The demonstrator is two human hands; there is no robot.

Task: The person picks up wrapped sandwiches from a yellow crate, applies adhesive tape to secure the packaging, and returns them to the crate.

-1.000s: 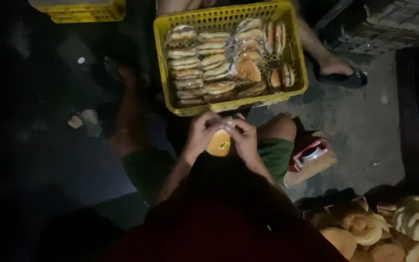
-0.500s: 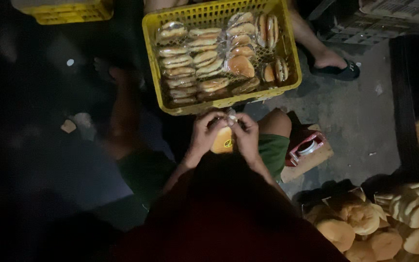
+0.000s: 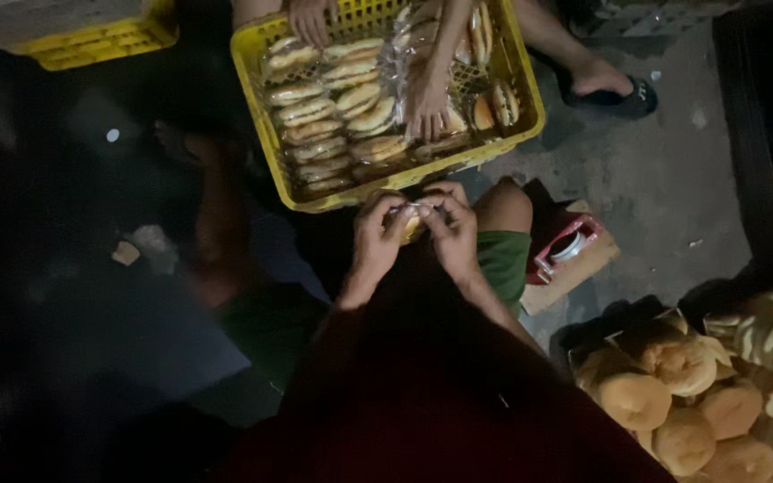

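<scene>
A big yellow crate [image 3: 257,76] sits on the grey floor [image 3: 673,170] in front of the person. It is full of wrapped buns [image 3: 333,112] lying in rows. Another person's hand [image 3: 427,103] rests on the wrapped buns in the crate, and a second hand [image 3: 310,18] of theirs is at the far edge. That person's foot in a dark sandal [image 3: 615,89] is just beside the crate.

At the bottom right there is a heap of plain round buns [image 3: 682,394]. A piece of another yellow crate [image 3: 91,40] shows at the top left. Near the person's knee lies a small red and white thing [image 3: 570,250] on a bit of cardboard.

The smallest thing is the bun [image 3: 411,224] in the person's hands, just below the near edge of the big crate. The left hand [image 3: 376,234] and the right hand [image 3: 451,231] are both curled close around it, fingers pinching at its top. Most of the bun is hidden behind the fingers.
</scene>
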